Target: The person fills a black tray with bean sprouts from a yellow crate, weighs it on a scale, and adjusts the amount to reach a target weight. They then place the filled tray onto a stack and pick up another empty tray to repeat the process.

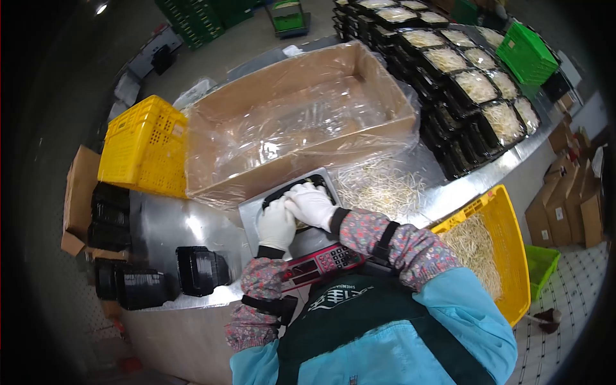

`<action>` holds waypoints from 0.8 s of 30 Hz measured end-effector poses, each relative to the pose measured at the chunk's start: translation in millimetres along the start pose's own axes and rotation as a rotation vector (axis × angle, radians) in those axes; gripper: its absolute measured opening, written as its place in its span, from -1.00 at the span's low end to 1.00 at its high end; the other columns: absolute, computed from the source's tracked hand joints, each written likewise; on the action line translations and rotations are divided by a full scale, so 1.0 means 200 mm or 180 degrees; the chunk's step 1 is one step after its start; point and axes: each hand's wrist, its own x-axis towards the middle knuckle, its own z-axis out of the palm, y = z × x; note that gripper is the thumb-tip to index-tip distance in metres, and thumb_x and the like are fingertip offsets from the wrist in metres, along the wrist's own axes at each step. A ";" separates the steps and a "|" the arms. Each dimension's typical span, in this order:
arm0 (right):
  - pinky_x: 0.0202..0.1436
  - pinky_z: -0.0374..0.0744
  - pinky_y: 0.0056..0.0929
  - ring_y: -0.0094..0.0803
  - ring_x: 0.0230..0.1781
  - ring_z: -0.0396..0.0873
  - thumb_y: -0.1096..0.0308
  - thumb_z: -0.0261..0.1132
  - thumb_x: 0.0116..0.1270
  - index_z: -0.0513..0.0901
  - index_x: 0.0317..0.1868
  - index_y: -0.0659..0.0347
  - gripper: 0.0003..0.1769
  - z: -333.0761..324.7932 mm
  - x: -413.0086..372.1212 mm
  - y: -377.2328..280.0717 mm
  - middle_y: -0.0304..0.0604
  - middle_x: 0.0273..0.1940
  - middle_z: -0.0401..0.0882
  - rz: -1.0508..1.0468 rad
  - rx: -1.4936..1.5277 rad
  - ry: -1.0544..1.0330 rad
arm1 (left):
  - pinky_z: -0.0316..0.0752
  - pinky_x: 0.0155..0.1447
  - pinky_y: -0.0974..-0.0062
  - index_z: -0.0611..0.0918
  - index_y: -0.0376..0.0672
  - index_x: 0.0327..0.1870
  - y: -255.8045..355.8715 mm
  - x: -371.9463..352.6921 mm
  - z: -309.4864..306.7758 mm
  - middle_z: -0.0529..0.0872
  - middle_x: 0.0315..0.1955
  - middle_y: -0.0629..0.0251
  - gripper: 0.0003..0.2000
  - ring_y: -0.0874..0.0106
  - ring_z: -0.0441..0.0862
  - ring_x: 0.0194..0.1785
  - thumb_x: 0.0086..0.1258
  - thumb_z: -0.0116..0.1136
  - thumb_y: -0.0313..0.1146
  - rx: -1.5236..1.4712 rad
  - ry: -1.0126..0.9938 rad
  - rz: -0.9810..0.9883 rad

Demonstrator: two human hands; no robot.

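Note:
My left hand [276,224], in a white glove, rests over the near left side of a black plastic tray [333,198], its fingers bent inward. Beside it, touching, is my right hand [312,204], also gloved, reaching across the tray with curled fingers. Whatever the fingers hold inside the tray is hidden under the gloves. The tray sits on the metal plate of a weighing scale [249,213], whose red keypad panel [322,263] faces me. Loose bean sprouts [380,188] lie in a heap on the metal table right of the scale.
A large cardboard box [301,151] lined with clear plastic stands behind the scale, a yellow crate [144,146] to its left. Black trays [201,271] are stacked at left. Filled trays [475,85] pile up at right, near a yellow basket [513,256] of sprouts.

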 end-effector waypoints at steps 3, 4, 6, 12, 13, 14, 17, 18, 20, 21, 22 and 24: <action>0.30 0.35 0.18 0.01 0.30 0.41 0.03 0.15 0.42 0.54 0.28 0.15 -0.47 -0.08 0.01 0.01 -0.02 0.25 0.51 -0.0335 0.0445 -0.0199 | 0.46 0.17 0.13 0.59 -0.08 0.19 -0.07 -0.01 0.03 0.68 0.04 0.21 -0.64 0.17 0.63 0.08 0.42 0.08 -0.23 -0.0203 0.0303 -0.0049; 0.33 0.33 0.19 0.03 0.34 0.39 0.03 0.17 0.43 0.49 0.33 0.15 -0.43 -0.13 -0.02 0.02 0.01 0.29 0.48 -0.0579 0.0657 -0.0062 | 0.43 0.21 0.14 0.59 -0.08 0.20 -0.09 -0.02 0.03 0.68 0.07 0.21 -0.64 0.19 0.62 0.10 0.40 0.12 -0.26 -0.0278 0.0475 0.0031; 0.42 0.32 0.05 0.03 0.37 0.38 0.04 0.23 0.44 0.45 0.36 0.19 -0.41 -0.36 -0.07 0.08 0.09 0.31 0.46 -0.1146 0.0297 0.0521 | 0.41 0.25 0.19 0.59 -0.11 0.21 -0.10 0.00 0.02 0.67 0.11 0.20 -0.62 0.18 0.60 0.13 0.37 0.20 -0.32 -0.0324 0.0742 0.0136; 0.42 0.38 -0.19 -0.03 0.36 0.40 -0.03 0.37 0.32 0.48 0.32 0.24 -0.30 -0.86 -0.46 0.75 0.11 0.31 0.45 0.0229 0.0476 0.1788 | 0.27 0.46 0.10 0.52 -0.28 0.27 0.30 0.05 -0.27 0.55 0.25 0.01 -0.48 0.00 0.42 0.38 0.24 0.31 -0.51 -0.0872 0.1650 0.0872; 0.44 0.37 -0.17 0.04 0.38 0.37 -0.11 0.42 0.23 0.46 0.34 0.29 -0.18 -0.84 -0.55 0.85 0.20 0.35 0.39 0.0580 -0.0256 0.1636 | 0.25 0.48 0.11 0.51 -0.30 0.28 0.42 0.07 -0.27 0.53 0.27 0.02 -0.45 0.03 0.40 0.41 0.20 0.31 -0.56 -0.1134 0.1587 0.1237; 0.45 0.36 -0.13 0.14 0.43 0.28 -0.18 0.49 0.09 0.34 0.42 0.30 0.03 -0.78 -0.62 0.94 0.26 0.42 0.27 0.0864 -0.0369 0.1190 | 0.22 0.51 0.08 0.45 -0.30 0.34 0.54 0.09 -0.23 0.49 0.30 -0.05 -0.34 -0.02 0.34 0.44 0.13 0.39 -0.49 -0.1237 0.1208 0.1525; 0.46 0.30 0.12 0.25 0.52 0.08 -0.17 0.62 -0.13 0.04 0.56 0.21 0.37 -0.56 -0.79 0.96 0.22 0.56 -0.04 0.1152 -0.0985 -0.0195 | 0.20 0.51 0.09 0.29 -0.29 0.46 0.87 0.15 0.02 0.28 0.43 -0.15 -0.02 -0.11 0.22 0.49 -0.07 0.55 -0.21 -0.1079 -0.0444 0.1698; 0.46 0.28 0.21 0.27 0.55 0.01 -0.16 0.66 -0.21 -0.06 0.59 0.18 0.47 -0.51 -0.79 0.93 0.20 0.59 -0.15 0.1179 -0.1221 -0.0694 | 0.28 0.47 0.09 0.22 -0.21 0.51 0.92 0.15 0.17 0.22 0.47 -0.10 0.09 -0.11 0.19 0.51 -0.14 0.59 -0.15 -0.0873 -0.0746 0.1715; 0.46 0.24 0.25 0.22 0.58 -0.05 -0.09 0.71 -0.31 -0.11 0.60 0.15 0.55 -0.43 -0.78 0.98 0.18 0.61 -0.20 0.1301 -0.1388 -0.1035 | 0.40 0.37 0.07 0.18 -0.14 0.54 1.01 0.22 0.36 0.15 0.52 -0.04 0.15 -0.09 0.23 0.48 -0.19 0.61 -0.14 0.0002 -0.1236 0.1705; 0.44 0.30 0.18 0.18 0.55 0.05 -0.05 0.71 -0.29 -0.05 0.59 0.16 0.50 -0.40 -0.77 1.01 0.18 0.55 -0.03 0.1251 -0.1538 -0.0926 | 0.45 0.30 0.06 0.18 -0.13 0.54 1.02 0.26 0.43 0.19 0.50 -0.01 0.14 -0.05 0.27 0.46 -0.16 0.59 -0.10 0.0174 -0.1358 0.1572; 0.42 0.36 0.10 0.13 0.51 0.16 -0.02 0.70 -0.27 0.00 0.58 0.17 0.45 -0.39 -0.76 1.05 0.19 0.50 0.14 0.1203 -0.1686 -0.0816 | 0.50 0.23 0.04 0.17 -0.12 0.54 1.04 0.30 0.49 0.23 0.47 0.02 0.13 -0.01 0.31 0.43 -0.12 0.58 -0.06 0.0347 -0.1478 0.1439; 0.32 0.44 0.00 0.13 0.36 0.33 0.13 0.64 -0.18 0.24 0.46 0.21 0.16 -0.39 -0.73 1.15 0.18 0.33 0.33 0.1065 -0.1173 -0.0601 | 0.56 0.15 0.06 0.19 -0.12 0.53 1.04 0.37 0.61 0.33 0.40 0.05 0.10 0.05 0.39 0.36 -0.10 0.56 -0.04 0.0430 -0.1723 0.1136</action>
